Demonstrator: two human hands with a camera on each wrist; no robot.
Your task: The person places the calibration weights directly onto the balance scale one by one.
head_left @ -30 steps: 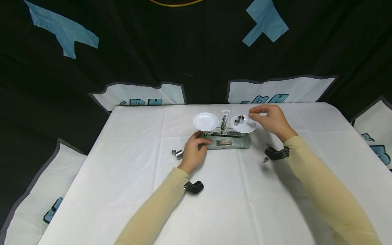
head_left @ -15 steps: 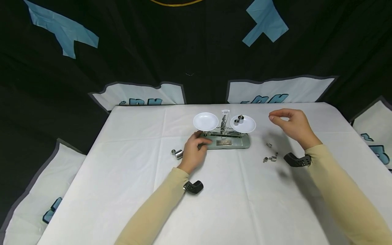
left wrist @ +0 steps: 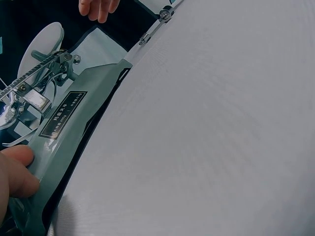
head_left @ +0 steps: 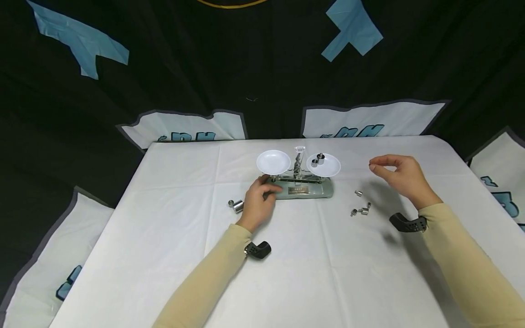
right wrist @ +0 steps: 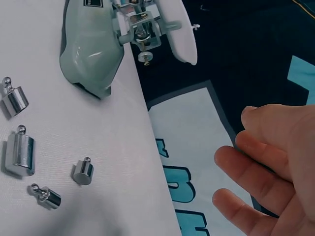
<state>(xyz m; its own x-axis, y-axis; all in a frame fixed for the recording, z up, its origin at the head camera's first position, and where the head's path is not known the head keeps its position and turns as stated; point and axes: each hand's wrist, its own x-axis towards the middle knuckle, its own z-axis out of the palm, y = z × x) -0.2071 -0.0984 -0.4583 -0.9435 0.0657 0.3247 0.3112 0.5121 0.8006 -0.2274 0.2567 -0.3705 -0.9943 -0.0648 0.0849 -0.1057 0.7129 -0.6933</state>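
A green balance scale (head_left: 317,187) with two white pans stands near the table's far edge. My left hand (head_left: 258,203) grips the left end of its base, thumb at the front, with other fingers partly hidden behind. On the right pan (head_left: 334,167) sit a larger metal weight (head_left: 321,158) and a smaller one (head_left: 314,162). The left pan (head_left: 273,161) bears nothing. Held in the air right of the scale, my right hand (head_left: 404,175) has loosely bent fingers (right wrist: 251,169) and nothing visible between them. Several knobbed metal weights (right wrist: 20,153) lie on the cloth near it.
Left of my left hand lie a large metal weight (head_left: 238,206) on its side and a small one (head_left: 231,202) beside it. A white cloth (head_left: 287,282) covers the table. Dark curtain (head_left: 270,77) hangs behind the far edge.
My right hand has drawn back from the right pan, moving right and slightly nearer, uncovering loose weights on the cloth. The left hand stays on the base.
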